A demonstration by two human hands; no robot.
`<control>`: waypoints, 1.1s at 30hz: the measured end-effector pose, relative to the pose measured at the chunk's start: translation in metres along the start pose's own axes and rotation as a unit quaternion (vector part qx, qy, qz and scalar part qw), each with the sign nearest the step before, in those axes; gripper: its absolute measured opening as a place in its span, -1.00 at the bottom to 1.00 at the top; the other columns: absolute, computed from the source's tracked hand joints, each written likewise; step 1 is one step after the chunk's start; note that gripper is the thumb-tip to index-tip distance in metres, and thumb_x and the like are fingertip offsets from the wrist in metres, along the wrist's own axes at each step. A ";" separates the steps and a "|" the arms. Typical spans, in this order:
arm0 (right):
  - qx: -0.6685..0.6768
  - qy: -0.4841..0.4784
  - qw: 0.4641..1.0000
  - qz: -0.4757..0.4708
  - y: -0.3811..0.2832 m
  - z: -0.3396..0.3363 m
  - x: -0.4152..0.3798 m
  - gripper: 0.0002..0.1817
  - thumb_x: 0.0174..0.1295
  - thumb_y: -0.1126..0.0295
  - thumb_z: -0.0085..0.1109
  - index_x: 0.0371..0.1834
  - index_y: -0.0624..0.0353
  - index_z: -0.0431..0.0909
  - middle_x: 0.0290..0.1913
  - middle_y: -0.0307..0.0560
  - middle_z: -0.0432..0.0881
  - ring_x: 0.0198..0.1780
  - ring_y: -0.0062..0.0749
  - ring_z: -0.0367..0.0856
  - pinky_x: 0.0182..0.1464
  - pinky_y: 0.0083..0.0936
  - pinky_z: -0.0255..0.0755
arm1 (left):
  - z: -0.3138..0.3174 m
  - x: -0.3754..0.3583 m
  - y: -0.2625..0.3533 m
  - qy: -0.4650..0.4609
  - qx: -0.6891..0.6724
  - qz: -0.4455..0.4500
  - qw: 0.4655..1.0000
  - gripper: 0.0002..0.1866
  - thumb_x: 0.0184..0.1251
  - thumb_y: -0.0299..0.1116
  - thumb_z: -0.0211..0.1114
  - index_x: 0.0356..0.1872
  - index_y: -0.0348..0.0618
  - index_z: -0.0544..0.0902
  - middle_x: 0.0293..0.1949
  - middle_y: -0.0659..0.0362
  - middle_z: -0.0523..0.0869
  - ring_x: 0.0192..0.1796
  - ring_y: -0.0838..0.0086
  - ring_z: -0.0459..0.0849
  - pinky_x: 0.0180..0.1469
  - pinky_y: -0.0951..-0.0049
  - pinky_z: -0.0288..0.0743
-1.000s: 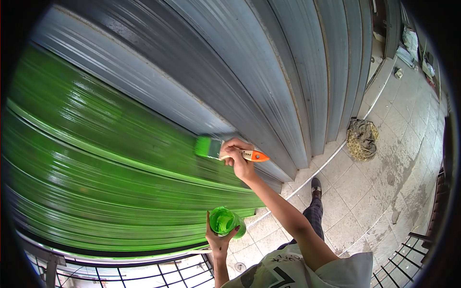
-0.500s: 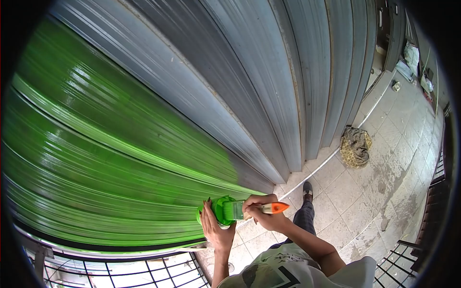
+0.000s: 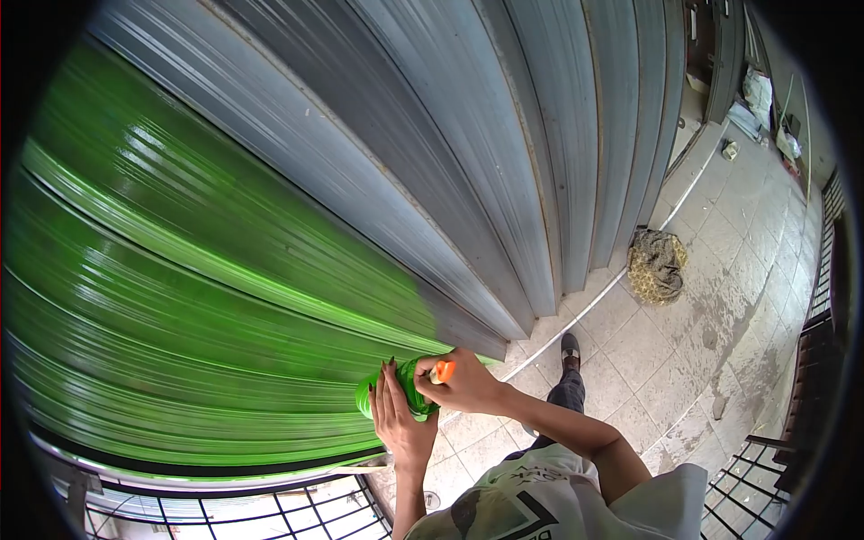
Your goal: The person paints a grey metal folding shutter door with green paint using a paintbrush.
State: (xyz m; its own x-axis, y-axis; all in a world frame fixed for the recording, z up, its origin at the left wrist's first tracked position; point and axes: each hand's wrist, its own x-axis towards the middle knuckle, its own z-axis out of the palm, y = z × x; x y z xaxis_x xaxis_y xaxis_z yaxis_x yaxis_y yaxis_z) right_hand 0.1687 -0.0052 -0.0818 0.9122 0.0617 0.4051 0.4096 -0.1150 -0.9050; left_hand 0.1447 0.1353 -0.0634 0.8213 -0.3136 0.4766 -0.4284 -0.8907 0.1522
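My left hand [image 3: 403,427] is wrapped round a paint container [image 3: 364,396] smeared with bright green paint. Right beside it, my right hand [image 3: 470,385] grips a paintbrush [image 3: 442,371] by its handle, whose orange end points up toward me. The bristles are hidden behind my fingers, down at the container. Both hands are close to the ribbed metal shutter [image 3: 252,261]. Glossy green paint covers its left part, while the ribs to the right are bare grey metal.
A bunched patterned cloth [image 3: 657,265] lies on the tiled floor [image 3: 630,360] near the shutter's foot. My shoe [image 3: 570,346] is on the tiles. Dark metal grilles [image 3: 225,513] run along the bottom left and right. Bags [image 3: 758,94] lie at the far upper right.
My right hand has moved left, bringing the brush closer to the container. The brush handle has tipped from lying sideways to pointing more toward me. The view has shifted slightly.
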 end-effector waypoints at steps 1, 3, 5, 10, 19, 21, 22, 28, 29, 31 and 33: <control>-0.036 0.014 0.999 -0.027 0.003 0.002 0.001 -0.83 0.08 0.33 0.16 -0.54 0.20 0.56 -0.74 -0.01 0.50 -0.70 -0.16 0.51 -0.58 -0.36 0.38 | 0.000 0.000 0.001 0.001 -0.001 0.001 1.000 -0.02 -0.24 -0.42 0.52 0.32 -0.38 0.21 0.22 0.02 0.49 0.29 0.14 0.43 0.33 0.05 0.23; -0.070 0.008 0.997 -0.035 0.006 0.002 0.001 -0.81 0.06 0.33 0.16 -0.58 0.21 0.53 -0.76 0.00 0.47 -0.71 -0.12 0.48 -0.58 -0.33 0.37 | 0.000 -0.001 0.002 -0.001 -0.004 0.002 1.000 -0.03 -0.23 -0.41 0.52 0.32 -0.39 0.21 0.22 0.01 0.49 0.29 0.14 0.43 0.33 0.04 0.23; -0.076 0.005 0.996 -0.037 0.005 0.002 0.000 -0.80 0.06 0.33 0.15 -0.60 0.21 0.51 -0.77 0.00 0.45 -0.71 -0.09 0.47 -0.58 -0.30 0.37 | 0.001 -0.002 0.002 0.001 -0.006 0.004 1.000 -0.03 -0.22 -0.40 0.52 0.32 -0.39 0.20 0.21 0.01 0.49 0.28 0.14 0.44 0.32 0.04 0.24; -0.090 -0.012 0.995 -0.037 0.002 -0.001 -0.001 -0.84 0.03 0.37 0.21 -0.61 0.19 0.51 -0.74 -0.04 0.46 -0.70 -0.14 0.44 -0.59 -0.34 0.32 | 0.002 -0.002 0.004 0.010 0.003 0.003 1.000 -0.03 -0.20 -0.36 0.51 0.33 -0.40 0.20 0.20 0.00 0.51 0.26 0.11 0.46 0.31 0.08 0.26; -0.085 -0.013 0.994 -0.064 -0.004 -0.007 -0.002 -0.82 0.04 0.35 0.19 -0.63 0.16 0.49 -0.73 -0.03 0.48 -0.69 -0.10 0.46 -0.58 -0.32 0.34 | 0.003 -0.003 0.005 0.022 -0.006 0.005 1.000 -0.02 -0.21 -0.35 0.51 0.32 -0.42 0.20 0.18 -0.04 0.51 0.22 0.04 0.47 0.28 0.09 0.29; -0.113 -0.029 0.992 -0.046 -0.003 -0.009 -0.002 -0.79 0.05 0.33 0.17 -0.64 0.17 0.47 -0.74 -0.03 0.47 -0.68 -0.10 0.47 -0.56 -0.30 0.37 | 0.003 -0.003 0.006 0.012 -0.017 0.000 1.000 -0.02 -0.21 -0.34 0.51 0.32 -0.42 0.20 0.17 -0.04 0.51 0.21 0.04 0.47 0.28 0.09 0.29; -0.127 -0.036 0.991 -0.037 -0.003 -0.009 -0.002 -0.78 0.06 0.32 0.16 -0.64 0.17 0.47 -0.74 -0.03 0.47 -0.67 -0.10 0.47 -0.55 -0.28 0.38 | 0.003 -0.003 0.005 0.007 -0.022 -0.003 1.000 -0.02 -0.21 -0.34 0.51 0.33 -0.42 0.20 0.17 -0.04 0.51 0.21 0.04 0.47 0.28 0.09 0.29; 0.188 -0.001 0.981 0.057 -0.011 -0.023 -0.007 -0.90 0.15 0.48 0.08 -0.44 0.28 0.55 -0.57 -0.19 0.59 -0.52 -0.62 0.54 -0.46 -0.59 0.39 | 0.013 -0.005 -0.004 -0.005 -0.194 -0.101 0.976 0.14 -0.37 -0.44 0.60 0.38 -0.37 0.13 0.11 -0.05 0.57 0.09 0.16 0.59 0.13 0.26 0.48; 0.189 -0.016 0.979 0.075 -0.009 -0.026 -0.007 -0.89 0.16 0.50 0.05 -0.43 0.30 0.54 -0.50 -0.21 0.58 -0.45 -0.68 0.52 -0.42 -0.65 0.38 | 0.015 -0.006 -0.006 -0.011 -0.230 -0.120 0.966 0.14 -0.37 -0.44 0.61 0.38 -0.38 0.12 0.08 -0.06 0.58 0.05 0.19 0.62 0.10 0.29 0.50; 0.233 -0.006 0.967 0.098 0.004 -0.023 -0.010 -0.88 0.18 0.49 0.04 -0.42 0.29 0.55 -0.50 -0.23 0.59 -0.46 -0.66 0.53 -0.43 -0.66 0.38 | 0.019 -0.007 -0.009 -0.009 -0.274 -0.122 0.954 0.12 -0.34 -0.46 0.60 0.37 -0.40 0.13 -0.02 -0.04 0.64 -0.04 0.30 0.66 0.05 0.38 0.54; 0.231 0.005 0.968 0.097 0.004 -0.024 -0.010 -0.87 0.19 0.48 0.02 -0.40 0.28 0.55 -0.50 -0.25 0.58 -0.52 -0.69 0.48 -0.48 -0.69 0.34 | 0.022 -0.006 -0.009 -0.015 -0.330 -0.147 0.932 0.10 -0.34 -0.47 0.60 0.36 -0.39 0.15 -0.04 0.00 0.65 -0.05 0.33 0.65 0.05 0.39 0.53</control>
State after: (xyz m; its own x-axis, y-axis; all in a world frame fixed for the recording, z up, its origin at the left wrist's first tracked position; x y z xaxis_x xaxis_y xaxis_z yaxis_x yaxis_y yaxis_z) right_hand 0.1612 -0.0302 -0.0867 0.9727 0.0727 0.2204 0.1846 0.3332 -0.9246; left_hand 0.1517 0.1382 -0.0871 0.9457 -0.1067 0.3069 -0.3137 -0.5464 0.7766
